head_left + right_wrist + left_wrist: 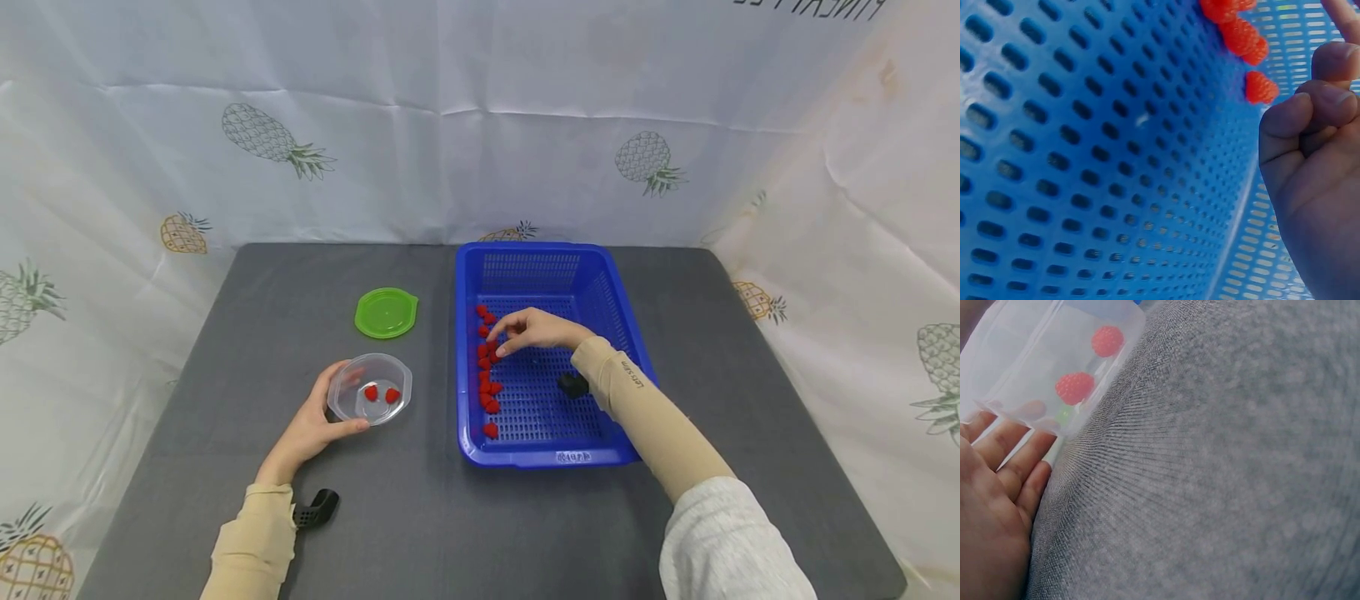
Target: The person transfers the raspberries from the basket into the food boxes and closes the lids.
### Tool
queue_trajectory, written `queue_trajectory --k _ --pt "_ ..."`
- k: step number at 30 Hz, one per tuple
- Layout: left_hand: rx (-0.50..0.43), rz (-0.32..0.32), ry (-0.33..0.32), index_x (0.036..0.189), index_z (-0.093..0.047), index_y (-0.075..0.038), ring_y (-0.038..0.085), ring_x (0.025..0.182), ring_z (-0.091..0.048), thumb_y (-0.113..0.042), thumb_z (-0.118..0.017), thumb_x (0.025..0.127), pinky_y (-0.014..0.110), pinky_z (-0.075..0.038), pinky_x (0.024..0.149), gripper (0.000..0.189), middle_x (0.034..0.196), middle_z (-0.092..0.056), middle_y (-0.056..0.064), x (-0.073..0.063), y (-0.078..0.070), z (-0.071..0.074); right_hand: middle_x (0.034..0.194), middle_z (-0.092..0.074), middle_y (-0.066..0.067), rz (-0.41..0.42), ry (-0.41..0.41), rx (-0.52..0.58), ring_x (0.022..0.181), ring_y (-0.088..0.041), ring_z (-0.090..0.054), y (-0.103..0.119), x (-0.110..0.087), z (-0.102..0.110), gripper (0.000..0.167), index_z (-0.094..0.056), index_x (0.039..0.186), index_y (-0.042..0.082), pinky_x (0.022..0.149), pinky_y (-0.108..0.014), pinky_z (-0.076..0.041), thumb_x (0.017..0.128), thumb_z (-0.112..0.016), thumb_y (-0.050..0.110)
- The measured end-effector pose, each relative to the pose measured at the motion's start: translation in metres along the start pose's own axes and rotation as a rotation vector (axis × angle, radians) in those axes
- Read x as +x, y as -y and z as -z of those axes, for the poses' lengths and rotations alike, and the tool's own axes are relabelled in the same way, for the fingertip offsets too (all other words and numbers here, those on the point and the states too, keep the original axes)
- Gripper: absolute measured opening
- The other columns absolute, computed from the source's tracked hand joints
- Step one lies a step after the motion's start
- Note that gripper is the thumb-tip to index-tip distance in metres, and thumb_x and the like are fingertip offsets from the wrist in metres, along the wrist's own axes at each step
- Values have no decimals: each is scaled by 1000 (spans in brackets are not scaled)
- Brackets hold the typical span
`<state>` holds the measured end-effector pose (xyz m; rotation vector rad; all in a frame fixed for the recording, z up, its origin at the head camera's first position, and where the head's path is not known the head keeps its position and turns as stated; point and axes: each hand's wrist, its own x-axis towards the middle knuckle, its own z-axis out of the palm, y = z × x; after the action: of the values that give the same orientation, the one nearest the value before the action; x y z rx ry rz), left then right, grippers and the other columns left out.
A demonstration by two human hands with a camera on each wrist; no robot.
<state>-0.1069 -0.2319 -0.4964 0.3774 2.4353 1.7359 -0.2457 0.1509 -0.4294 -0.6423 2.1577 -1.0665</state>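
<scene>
Here, nearest me, my left hand (311, 425) holds a clear tub (381, 372) by its left side between thumb and fingers, two red berries (392, 395) lying inside it. To the right, more red berries (484, 388) line the left side of a blue basket (517, 459); my right hand (543, 328) reaches in, thumb and forefinger at them, though whether they pinch one I cannot tell. Farther off, a green lid (386, 313) lies on the grey table (420, 525); behind hangs a pineapple-printed cloth (457, 167).
</scene>
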Motion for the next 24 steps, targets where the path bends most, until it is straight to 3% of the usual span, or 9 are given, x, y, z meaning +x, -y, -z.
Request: queue_trajectory --k 10,19,24 --pt "15 24 7 144 -22 -21 -9 124 -37 -10 -78 74 10 -24 98 91 144 -41 14 0 1 1 59 -38 4 -32 27 -72 55 -11 -33 -10 3 -3 32 -66 112 11 62 -26 -34 83 -69 23" --pt "-11 22 8 144 -22 -20 -12 124 -36 -10 -78 73 2 -23 95 91 145 -40 15 0 2 1 60 -41 6 -71 25 -91 57 -11 -35 -17 6 -7 32 -66 113 12 62 -25 -34 83 -69 22" --pt "9 41 12 145 -21 -23 -9 126 -36 -12 -78 74 8 -24 98 92 146 -40 11 1 2 1 58 -39 6 -80 25 -94 57 -11 -34 -20 6 -8 32 -66 113 14 66 -26 -35 83 -69 24"
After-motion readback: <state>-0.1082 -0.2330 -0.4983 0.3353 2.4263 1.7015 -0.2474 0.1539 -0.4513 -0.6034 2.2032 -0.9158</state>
